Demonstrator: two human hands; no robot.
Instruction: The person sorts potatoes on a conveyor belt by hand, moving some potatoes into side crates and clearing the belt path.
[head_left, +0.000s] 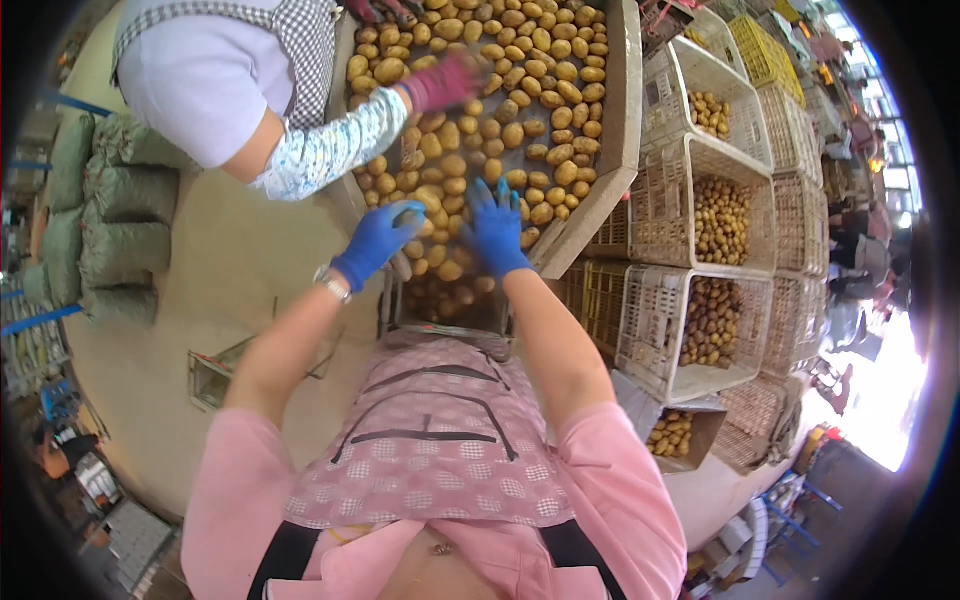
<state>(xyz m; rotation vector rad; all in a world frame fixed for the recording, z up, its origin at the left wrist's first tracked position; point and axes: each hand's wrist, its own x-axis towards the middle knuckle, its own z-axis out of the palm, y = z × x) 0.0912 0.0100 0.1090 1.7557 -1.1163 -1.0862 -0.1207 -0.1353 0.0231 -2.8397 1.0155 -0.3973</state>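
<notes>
Many potatoes (512, 135) lie spread on a sorting table with raised side boards (592, 217). My left hand (380, 238), in a blue glove, is at the table's lower left edge with a dark potato (406, 219) between thumb and fingers. To its right, my right hand (496, 229), also blue-gloved, reaches over the potatoes with its fingers spread; whether its palm touches any is hidden. Just below both hands, potatoes lie in a dark, blurred container (450, 300) at the table's narrow end, against my pink apron (427, 435).
A co-worker's maroon-gloved hand (448, 81) reaches across the table from the left. White plastic crates (694, 270) holding potatoes are stacked at the right, above a cardboard box (709, 435) of potatoes. Full sacks (131, 195) and a metal frame (210, 379) are at the left.
</notes>
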